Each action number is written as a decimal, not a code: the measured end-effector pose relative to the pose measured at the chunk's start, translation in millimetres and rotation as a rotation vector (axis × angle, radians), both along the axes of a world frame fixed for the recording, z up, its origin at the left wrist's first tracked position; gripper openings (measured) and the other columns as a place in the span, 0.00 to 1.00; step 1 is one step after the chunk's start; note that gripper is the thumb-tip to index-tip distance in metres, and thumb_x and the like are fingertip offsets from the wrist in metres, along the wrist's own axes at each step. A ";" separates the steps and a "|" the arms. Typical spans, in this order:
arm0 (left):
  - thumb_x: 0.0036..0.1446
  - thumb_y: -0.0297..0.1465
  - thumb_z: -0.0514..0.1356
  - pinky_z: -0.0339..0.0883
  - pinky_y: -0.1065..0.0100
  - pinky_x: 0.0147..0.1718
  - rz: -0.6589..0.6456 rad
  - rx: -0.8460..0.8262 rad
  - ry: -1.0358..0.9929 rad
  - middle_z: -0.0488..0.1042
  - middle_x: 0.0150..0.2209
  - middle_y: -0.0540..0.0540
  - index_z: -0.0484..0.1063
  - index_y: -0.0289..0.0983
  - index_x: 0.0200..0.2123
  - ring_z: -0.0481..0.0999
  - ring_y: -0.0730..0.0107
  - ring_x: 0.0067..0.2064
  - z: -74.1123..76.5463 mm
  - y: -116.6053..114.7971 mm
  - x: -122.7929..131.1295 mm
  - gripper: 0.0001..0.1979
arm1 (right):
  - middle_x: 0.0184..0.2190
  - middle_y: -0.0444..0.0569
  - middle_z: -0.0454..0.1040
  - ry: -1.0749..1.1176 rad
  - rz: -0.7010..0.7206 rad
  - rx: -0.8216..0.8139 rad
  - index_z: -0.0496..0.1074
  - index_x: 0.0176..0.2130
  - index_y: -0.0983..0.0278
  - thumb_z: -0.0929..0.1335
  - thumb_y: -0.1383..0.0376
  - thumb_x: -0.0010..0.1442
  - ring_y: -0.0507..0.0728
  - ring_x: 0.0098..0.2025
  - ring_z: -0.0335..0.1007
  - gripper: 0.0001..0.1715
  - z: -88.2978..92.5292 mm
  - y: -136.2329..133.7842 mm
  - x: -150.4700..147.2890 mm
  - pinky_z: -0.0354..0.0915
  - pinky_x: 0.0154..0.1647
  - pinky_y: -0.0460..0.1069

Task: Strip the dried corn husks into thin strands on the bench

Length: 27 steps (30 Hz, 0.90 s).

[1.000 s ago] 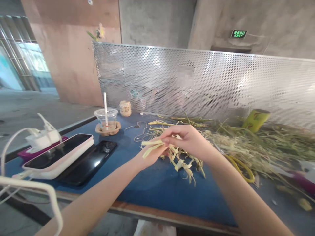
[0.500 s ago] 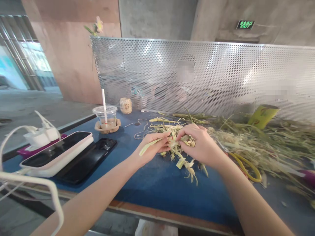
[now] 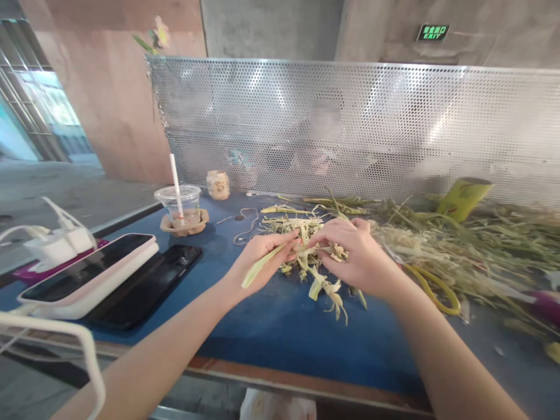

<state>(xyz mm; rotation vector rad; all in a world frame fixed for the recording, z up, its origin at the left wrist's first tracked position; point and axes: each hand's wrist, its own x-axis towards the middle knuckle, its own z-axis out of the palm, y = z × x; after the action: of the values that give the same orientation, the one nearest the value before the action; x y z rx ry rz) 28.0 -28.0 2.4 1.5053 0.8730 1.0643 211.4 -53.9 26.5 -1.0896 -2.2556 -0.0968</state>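
Observation:
My left hand (image 3: 258,259) is closed on a pale green leaf strip (image 3: 257,268) that sticks out down and to the left of its fingers. My right hand (image 3: 352,256) is curled with its fingertips pinching dry husk pieces in a small heap of plant scraps (image 3: 321,280) on the blue table (image 3: 284,338). The two hands nearly touch above that heap.
A big pile of dried stalks (image 3: 459,251) and yellow-handled scissors (image 3: 433,289) lie to the right. A plastic cup with a straw (image 3: 177,204), a small jar (image 3: 217,184), two phones (image 3: 149,283) and chargers (image 3: 56,245) are at left. A perforated metal screen (image 3: 350,122) backs the table; a person sits behind it.
My right hand has dropped from the strip held in my left hand onto the heap of scraps. My left hand has sunk a little and still holds the strip.

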 end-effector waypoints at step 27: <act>0.41 0.22 0.65 0.69 0.66 0.43 -0.024 -0.287 -0.223 0.79 0.32 0.46 0.74 0.32 0.39 0.77 0.69 0.36 0.1 1.5 -0.1 0.18 | 0.38 0.51 0.71 -0.341 0.109 0.207 0.67 0.40 0.66 0.59 0.76 0.59 0.54 0.40 0.66 0.13 -14.3 4.6 -3.6 0.51 0.47 0.52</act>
<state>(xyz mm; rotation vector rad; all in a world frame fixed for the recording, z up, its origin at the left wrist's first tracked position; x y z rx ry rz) 27.9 -26.5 2.5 1.1330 0.8099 1.0199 207.8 -49.4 12.2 -0.8904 -2.5310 -0.4926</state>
